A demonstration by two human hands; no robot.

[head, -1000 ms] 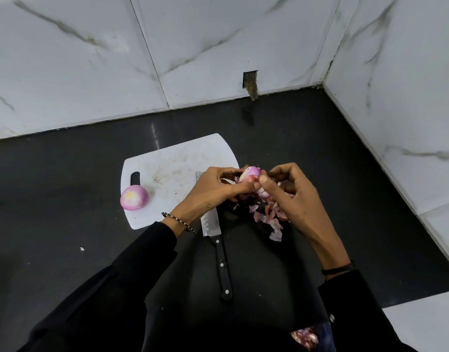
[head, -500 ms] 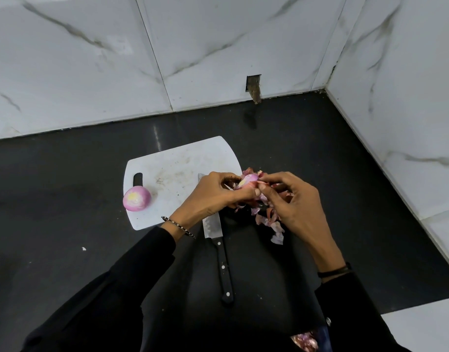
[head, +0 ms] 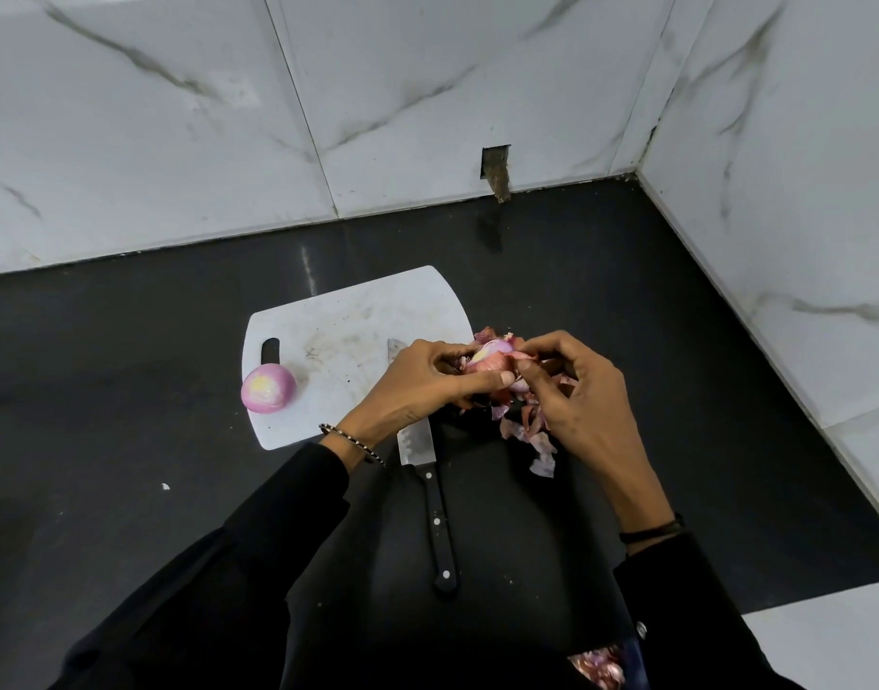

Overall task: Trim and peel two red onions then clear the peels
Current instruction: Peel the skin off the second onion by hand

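Red onion (head: pixel 494 352): partly skinned.
Left hand (head: pixel 422 385): grip curled round it.
Right hand (head: pixel 576 400): grip pinches its skin.
Peeled onion (head: pixel 268 388): on cutting board (head: pixel 347 326).

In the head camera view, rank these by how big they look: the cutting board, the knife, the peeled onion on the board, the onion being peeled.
1. cutting board
2. knife
3. peeled onion on the board
4. onion being peeled, mostly covered, so its place below the other onion is unsure
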